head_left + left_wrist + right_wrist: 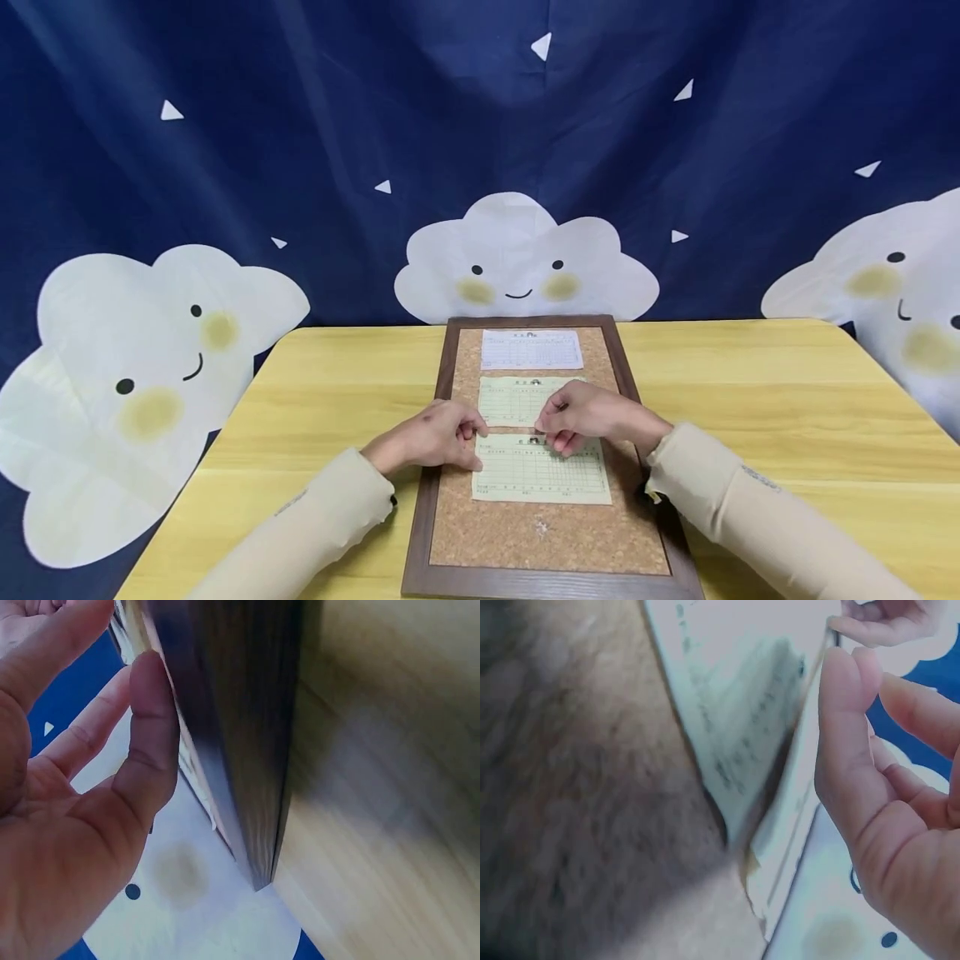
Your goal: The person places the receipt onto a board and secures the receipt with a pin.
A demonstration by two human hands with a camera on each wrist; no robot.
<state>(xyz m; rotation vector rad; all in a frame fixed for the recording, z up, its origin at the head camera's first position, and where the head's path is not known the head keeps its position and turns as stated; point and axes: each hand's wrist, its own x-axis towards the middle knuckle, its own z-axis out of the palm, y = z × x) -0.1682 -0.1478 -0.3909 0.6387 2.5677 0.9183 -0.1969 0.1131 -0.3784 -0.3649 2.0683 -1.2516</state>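
Observation:
A pale yellow printed form (540, 475) lies on the cork of a framed board (495, 542). My left hand (442, 433) rests at its left edge, thumb and fingers lightly bent around the upper left corner. Over the form's top edge, my right hand (577, 417) has its thumb and index fingertips brought together. In the right wrist view those fingertips (847, 671) meet above the paper; whether something tiny is pinched there is hidden. Just below them in the head view is a small dark mark (535, 441).
Higher on the cork are a second yellow form (498, 400), partly covered by my right hand, and a white form (532, 354). Small clear bits (542, 527) lie on the cork near the bottom. Under the board is a wooden table (337, 367); a blue cloud-print curtain (480, 100) hangs behind.

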